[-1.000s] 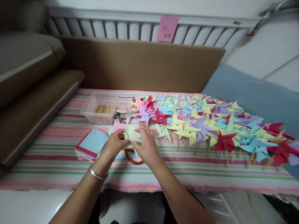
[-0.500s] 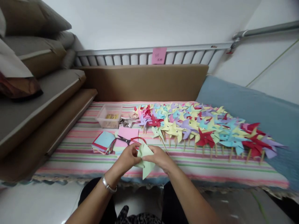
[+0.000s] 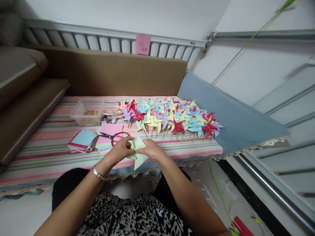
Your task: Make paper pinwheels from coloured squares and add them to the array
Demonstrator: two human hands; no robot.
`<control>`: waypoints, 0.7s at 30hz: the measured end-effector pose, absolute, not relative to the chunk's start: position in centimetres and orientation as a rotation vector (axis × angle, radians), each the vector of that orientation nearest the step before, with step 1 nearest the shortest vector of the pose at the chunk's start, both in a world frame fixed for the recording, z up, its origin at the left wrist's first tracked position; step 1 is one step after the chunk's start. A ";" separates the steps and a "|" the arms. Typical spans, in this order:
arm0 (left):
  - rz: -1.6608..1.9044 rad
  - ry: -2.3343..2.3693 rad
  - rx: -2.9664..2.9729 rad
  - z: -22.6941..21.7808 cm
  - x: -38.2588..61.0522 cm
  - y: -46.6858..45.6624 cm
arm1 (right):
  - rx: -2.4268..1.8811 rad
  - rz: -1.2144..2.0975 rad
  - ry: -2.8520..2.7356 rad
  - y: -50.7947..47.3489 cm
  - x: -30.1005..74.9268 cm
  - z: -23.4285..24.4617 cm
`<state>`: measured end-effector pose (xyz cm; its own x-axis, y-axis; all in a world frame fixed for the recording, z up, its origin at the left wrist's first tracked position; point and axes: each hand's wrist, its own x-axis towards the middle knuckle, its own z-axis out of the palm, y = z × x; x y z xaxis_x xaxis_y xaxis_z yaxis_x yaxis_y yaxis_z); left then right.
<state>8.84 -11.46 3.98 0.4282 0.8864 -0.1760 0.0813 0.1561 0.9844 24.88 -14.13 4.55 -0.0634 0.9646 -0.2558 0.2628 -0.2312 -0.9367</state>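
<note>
1. Head view: I'm seeing the left hand (image 3: pixel 123 149) and right hand (image 3: pixel 153 149) both pinching the paper (image 3: pixel 138 143), near of the left end of the pinwheels (image 3: pixel 178 126).
2. Since a second ago, the hands have been bringing it closer to the near edge of the cloth (image 3: pixel 49 155), leaving the scissors (image 3: pixel 110 136) showing, far and left.
3. I'm judging that folding is continuing: a pointed flap is sticking out nearward.

The pale green piece (image 3: pixel 140 158) and pinwheels (image 3: pixel 178 126) looked like matt, smooth paper; the sticks (image 3: pixel 156 132), wood. The box (image 3: pixel 85 120) appeared translucent smooth plastic, the bracelet (image 3: pixel 98 174) shiny metal. The striped cover (image 3: pixel 52 144) was matt cloth.
</note>
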 end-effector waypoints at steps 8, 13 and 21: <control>1.032 0.990 1.329 6.5 8.5 -13.5 | -1.412 1.263 -1.008 -17.0 26.0 5.3; 0.888 0.837 0.947 5.7 7.7 -16.6 | -1.321 1.238 -0.885 -18.4 23.6 5.2; 1.120 0.885 0.723 4.5 6.3 -18.2 | -1.227 1.286 -0.914 -18.4 19.1 5.5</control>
<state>6.26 -18.21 4.51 0.1812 0.9569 -0.2268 -0.4424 0.2853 0.8502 19.10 -18.38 5.54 0.1185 0.9826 -0.1431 -0.1884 -0.1192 -0.9748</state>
